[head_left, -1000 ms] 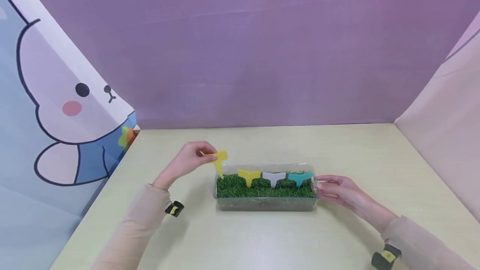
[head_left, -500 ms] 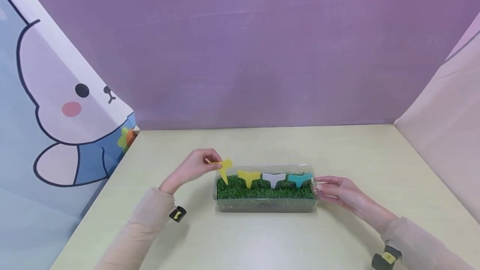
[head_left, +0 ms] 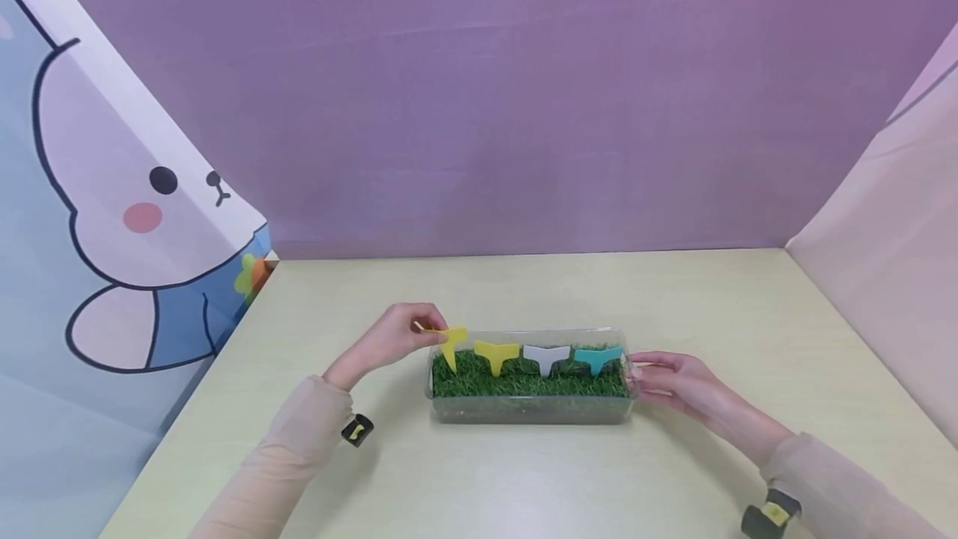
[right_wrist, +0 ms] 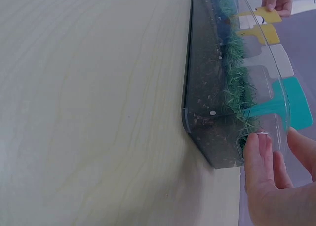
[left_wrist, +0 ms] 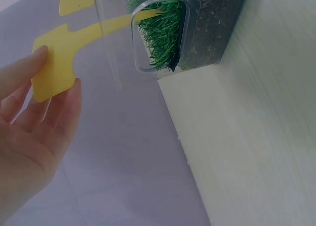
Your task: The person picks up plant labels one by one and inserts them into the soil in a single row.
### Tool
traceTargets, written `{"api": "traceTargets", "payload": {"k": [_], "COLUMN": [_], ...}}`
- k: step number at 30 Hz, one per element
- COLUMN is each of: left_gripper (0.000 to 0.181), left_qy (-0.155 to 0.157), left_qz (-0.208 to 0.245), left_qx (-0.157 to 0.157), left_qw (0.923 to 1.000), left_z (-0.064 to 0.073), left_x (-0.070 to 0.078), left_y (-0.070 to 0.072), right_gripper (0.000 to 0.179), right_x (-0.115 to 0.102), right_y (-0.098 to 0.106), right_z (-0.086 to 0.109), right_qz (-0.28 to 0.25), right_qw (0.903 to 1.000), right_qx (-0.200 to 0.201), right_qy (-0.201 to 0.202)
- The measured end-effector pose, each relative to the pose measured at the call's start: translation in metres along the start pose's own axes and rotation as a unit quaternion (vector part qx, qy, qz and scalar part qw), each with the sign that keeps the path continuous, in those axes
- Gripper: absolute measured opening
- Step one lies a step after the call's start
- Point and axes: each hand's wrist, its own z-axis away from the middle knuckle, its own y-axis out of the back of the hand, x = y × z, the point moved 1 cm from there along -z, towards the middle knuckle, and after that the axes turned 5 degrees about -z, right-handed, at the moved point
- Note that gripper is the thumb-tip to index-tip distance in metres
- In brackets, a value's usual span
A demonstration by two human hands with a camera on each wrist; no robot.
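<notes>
A clear plastic planter box point(head_left: 531, 411) with dark soil and green grass stands on the table. My left hand point(head_left: 392, 335) pinches the head of a yellow T-shaped plant label point(left_wrist: 55, 63) between thumb and fingers over the box's left end. The label's pointed stem reaches down to the grass; how deep the tip sits is hidden. Beside it, another yellow label point(head_left: 497, 354), a white label point(head_left: 545, 356) and a teal label point(head_left: 598, 357) stand upright in a row. At the right end, my right hand point(head_left: 681, 381) grips the box, fingers at the handle opening and thumb at the rim.
The pale wooden table point(head_left: 524, 481) extends around the box. A purple backdrop point(head_left: 524, 106) rises behind its far edge. On the left hangs a cloth with a cartoon animal point(head_left: 150, 190), and a pale cloth point(head_left: 891, 248) hangs on the right.
My left hand has moved right and down with the yellow plant label, which now stands more upright, its tip lower in the grass. The right hand and the box have stayed in place.
</notes>
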Motion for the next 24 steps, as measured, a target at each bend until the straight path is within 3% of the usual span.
{"api": "traceTargets", "payload": {"k": [9, 24], "left_gripper": [0.005, 0.005], "left_qy": [-0.022, -0.007], "left_qz": [0.009, 0.012], "left_qx": [-0.014, -0.036], "left_qw": [0.9996, 0.9992], "left_z": [-0.0003, 0.0012], "left_x": [0.0030, -0.0023], "left_y": [0.0025, -0.0062], "right_gripper": [0.044, 0.048], "right_x": [-0.0001, -0.0016], "right_y": [0.0004, -0.0014], "right_z": [0.0003, 0.0009], "right_qz": [-0.005, 0.005], "right_qw": [1.0000, 1.0000], "right_qx": [-0.002, 0.000], "right_qy": [0.000, 0.003]}}
